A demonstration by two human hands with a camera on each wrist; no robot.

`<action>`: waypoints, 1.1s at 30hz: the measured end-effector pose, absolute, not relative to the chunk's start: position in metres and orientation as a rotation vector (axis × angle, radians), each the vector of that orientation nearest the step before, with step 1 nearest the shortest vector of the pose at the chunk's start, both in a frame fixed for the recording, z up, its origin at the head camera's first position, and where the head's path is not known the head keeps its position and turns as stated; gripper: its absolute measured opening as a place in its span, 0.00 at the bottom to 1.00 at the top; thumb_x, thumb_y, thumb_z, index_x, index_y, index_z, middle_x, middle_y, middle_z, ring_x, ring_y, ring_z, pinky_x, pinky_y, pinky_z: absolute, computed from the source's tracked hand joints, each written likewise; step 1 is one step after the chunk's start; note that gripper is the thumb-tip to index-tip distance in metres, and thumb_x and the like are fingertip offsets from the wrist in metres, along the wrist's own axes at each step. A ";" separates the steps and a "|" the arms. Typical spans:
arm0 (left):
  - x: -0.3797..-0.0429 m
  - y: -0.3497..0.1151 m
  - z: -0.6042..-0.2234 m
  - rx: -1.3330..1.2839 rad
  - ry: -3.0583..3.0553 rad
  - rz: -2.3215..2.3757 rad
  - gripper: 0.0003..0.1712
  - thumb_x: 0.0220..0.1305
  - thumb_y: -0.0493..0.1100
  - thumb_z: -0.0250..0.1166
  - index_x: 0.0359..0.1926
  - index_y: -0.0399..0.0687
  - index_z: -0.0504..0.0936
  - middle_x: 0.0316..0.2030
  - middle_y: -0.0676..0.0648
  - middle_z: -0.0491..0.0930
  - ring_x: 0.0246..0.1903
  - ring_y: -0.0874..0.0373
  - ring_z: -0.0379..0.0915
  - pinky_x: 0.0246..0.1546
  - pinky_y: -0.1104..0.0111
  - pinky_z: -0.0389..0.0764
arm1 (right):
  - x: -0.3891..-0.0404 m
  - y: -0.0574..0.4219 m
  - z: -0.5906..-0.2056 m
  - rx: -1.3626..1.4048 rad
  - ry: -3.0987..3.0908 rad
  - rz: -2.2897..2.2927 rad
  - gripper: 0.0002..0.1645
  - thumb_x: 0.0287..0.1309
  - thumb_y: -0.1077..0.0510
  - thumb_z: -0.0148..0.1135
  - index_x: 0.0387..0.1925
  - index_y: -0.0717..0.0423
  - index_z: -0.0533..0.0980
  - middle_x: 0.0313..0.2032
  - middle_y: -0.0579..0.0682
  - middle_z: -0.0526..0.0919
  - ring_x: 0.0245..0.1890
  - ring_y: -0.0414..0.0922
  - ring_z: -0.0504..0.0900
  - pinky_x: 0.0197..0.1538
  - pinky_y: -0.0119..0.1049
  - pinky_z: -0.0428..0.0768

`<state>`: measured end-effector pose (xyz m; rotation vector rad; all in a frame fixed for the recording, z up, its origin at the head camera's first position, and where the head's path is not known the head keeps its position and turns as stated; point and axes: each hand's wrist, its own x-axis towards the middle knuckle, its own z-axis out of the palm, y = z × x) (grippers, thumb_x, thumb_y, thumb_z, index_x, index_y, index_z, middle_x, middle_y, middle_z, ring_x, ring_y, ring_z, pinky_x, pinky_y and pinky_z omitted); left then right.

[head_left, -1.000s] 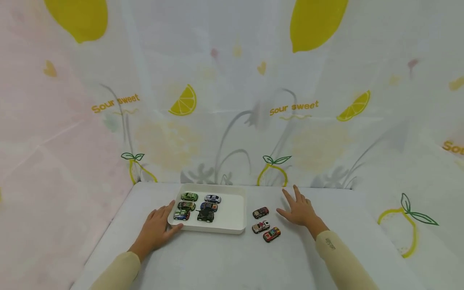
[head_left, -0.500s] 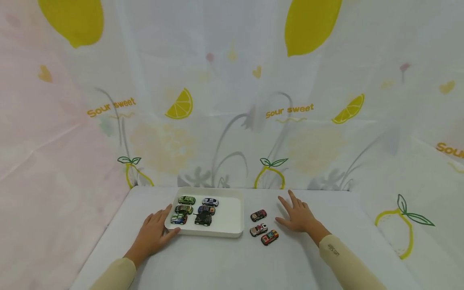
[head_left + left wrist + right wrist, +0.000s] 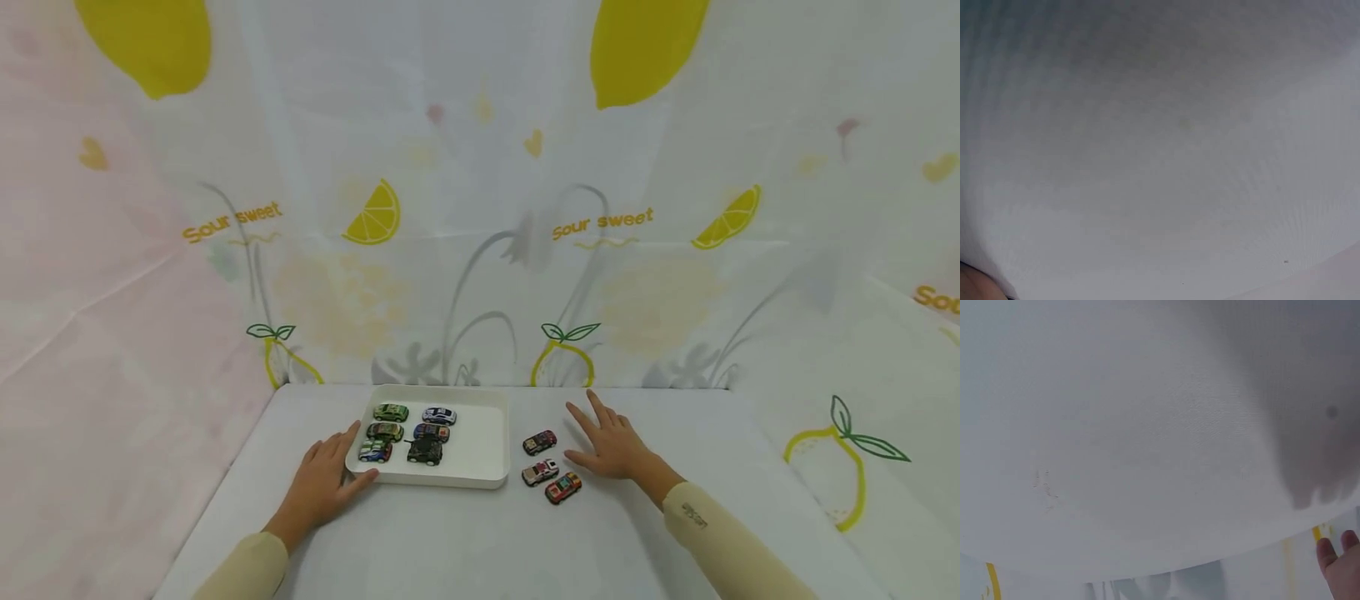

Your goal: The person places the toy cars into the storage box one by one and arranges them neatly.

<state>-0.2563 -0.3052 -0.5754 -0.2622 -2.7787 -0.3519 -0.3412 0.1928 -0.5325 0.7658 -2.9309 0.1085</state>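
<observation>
A shallow white tray (image 3: 472, 442) holds several toy cars in two columns: green ones (image 3: 391, 412) on the left, with a white car (image 3: 438, 415), a blue one (image 3: 432, 432) and a black vehicle (image 3: 425, 451) beside them. My left hand (image 3: 321, 482) lies at the tray's left side, fingers along the edge and thumb at the front corner. Right of the tray stand three more cars: a dark one (image 3: 540, 442), a white-and-red one (image 3: 540, 472) and a red one (image 3: 563, 487). Just right of these, my right hand (image 3: 617, 443) is spread and holds nothing; its fingertips (image 3: 1327, 555) show in the right wrist view.
White cloth covers the table (image 3: 465, 542). A lemon-printed curtain (image 3: 465, 275) rises directly behind its back edge, with more hanging cloth on the left and right. The left wrist view shows mostly pale cloth.
My right hand has shifted a little left, closer to the three loose cars. The left hand stays at the tray, and the cars keep their places. The head view has tilted slightly.
</observation>
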 end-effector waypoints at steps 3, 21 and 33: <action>-0.256 -0.306 -0.576 -0.252 -2.783 -0.345 0.53 0.53 0.74 0.53 0.71 0.51 0.51 0.62 0.40 0.68 0.60 0.42 0.62 0.61 0.45 0.56 | -0.341 0.190 -0.532 0.795 -2.936 0.138 0.49 0.51 0.26 0.49 0.70 0.41 0.50 0.70 0.61 0.43 0.60 0.65 0.65 0.57 0.63 0.63; -0.257 -0.307 -0.579 -0.254 -2.770 -0.353 0.53 0.53 0.73 0.54 0.71 0.53 0.49 0.62 0.40 0.67 0.60 0.42 0.63 0.61 0.44 0.56 | -0.345 0.176 -0.525 0.790 -2.951 0.207 0.50 0.52 0.26 0.47 0.71 0.39 0.47 0.71 0.61 0.42 0.60 0.65 0.65 0.58 0.63 0.64; -0.254 -0.305 -0.574 -0.247 -2.776 -0.371 0.52 0.53 0.73 0.54 0.71 0.51 0.51 0.62 0.40 0.67 0.60 0.41 0.63 0.61 0.44 0.56 | -0.345 0.170 -0.528 0.775 -2.982 0.221 0.48 0.53 0.26 0.46 0.71 0.39 0.48 0.71 0.61 0.40 0.61 0.67 0.63 0.58 0.63 0.62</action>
